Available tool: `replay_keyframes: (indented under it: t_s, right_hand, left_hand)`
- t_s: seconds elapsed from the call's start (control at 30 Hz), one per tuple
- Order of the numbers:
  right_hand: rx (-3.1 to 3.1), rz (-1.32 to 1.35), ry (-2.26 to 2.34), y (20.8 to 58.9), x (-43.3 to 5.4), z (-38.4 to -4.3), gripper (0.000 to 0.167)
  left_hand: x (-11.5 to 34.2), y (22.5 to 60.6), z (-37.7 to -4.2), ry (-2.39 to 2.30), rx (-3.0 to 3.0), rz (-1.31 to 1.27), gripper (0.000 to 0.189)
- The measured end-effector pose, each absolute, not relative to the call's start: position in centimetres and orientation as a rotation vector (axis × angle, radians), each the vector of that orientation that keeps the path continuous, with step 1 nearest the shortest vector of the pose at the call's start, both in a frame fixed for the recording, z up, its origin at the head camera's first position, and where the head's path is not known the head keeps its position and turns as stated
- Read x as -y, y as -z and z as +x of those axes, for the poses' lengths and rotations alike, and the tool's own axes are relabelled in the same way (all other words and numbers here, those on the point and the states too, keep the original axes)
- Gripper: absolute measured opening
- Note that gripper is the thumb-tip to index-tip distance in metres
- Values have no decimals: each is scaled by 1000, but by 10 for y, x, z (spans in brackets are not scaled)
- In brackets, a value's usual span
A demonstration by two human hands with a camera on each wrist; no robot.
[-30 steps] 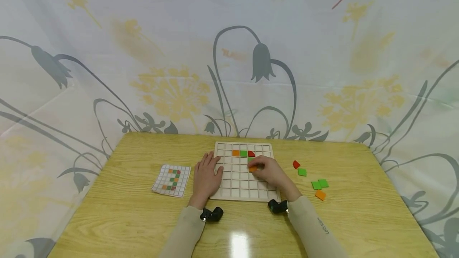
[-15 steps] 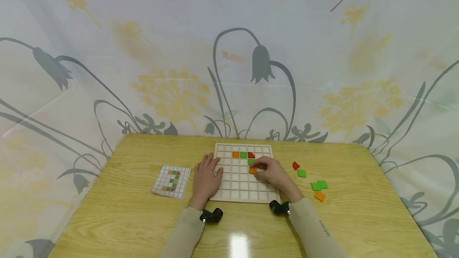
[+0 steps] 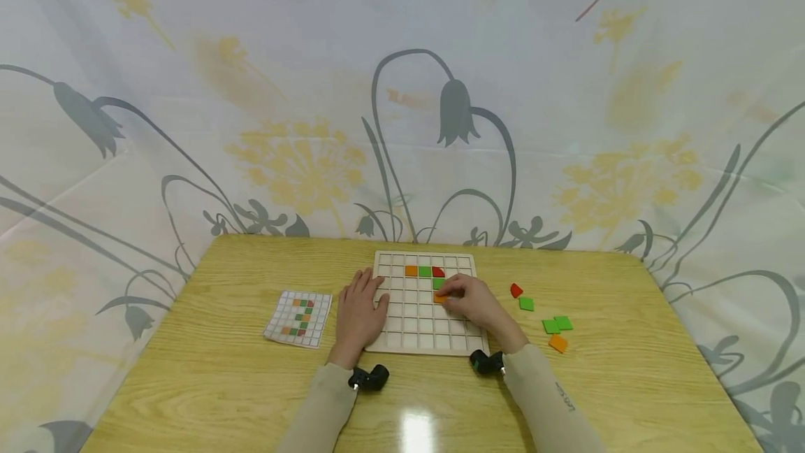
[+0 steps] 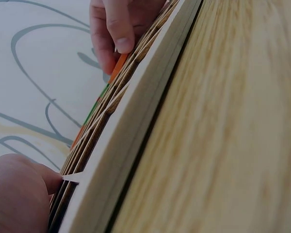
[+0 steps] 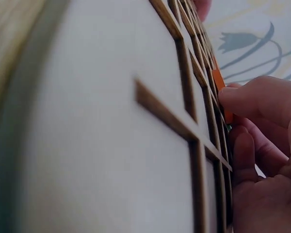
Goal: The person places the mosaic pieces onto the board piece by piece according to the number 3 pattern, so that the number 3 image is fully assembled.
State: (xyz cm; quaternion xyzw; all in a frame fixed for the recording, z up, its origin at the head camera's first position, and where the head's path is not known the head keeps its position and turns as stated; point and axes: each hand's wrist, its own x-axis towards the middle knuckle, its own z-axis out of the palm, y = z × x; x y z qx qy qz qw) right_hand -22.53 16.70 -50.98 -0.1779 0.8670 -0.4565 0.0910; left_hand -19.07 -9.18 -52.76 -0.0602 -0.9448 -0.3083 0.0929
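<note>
My right hand (image 3: 475,303) pinches an orange square tile (image 3: 439,298) between thumb and fingers, over a cell of the pale wooden grid board (image 3: 402,325). In the right wrist view the orange tile (image 5: 218,79) stands tilted at the grid ribs, the thumb against it. Just beyond it a green tile (image 3: 438,284) lies in the board, below a row of an orange tile (image 3: 411,271), a green tile (image 3: 425,272) and a red rounded tile (image 3: 438,272). With fingers spread, my left hand (image 3: 361,313) rests on the board's left edge.
A paper card (image 3: 277,327) printed with a coloured grid pattern lies left of the board. To the right are loose tiles: a red rounded one (image 3: 516,290), several green ones (image 3: 526,304) and an orange one (image 3: 558,344). A patterned curtain (image 3: 302,159) hangs behind the table.
The right fingers have shifted slightly on the board with the orange tile, showing more of the green tile beyond it. My left hand has stayed on the board's edge.
</note>
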Motion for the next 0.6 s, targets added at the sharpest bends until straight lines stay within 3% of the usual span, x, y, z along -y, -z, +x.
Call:
replay_keyframes:
  t_s: [0.6]
  right_hand:
    - [-2547, -580, 1319, 507, -171, -229, 14]
  left_hand:
    - [91, 524, -190, 907, 2804, -192, 40]
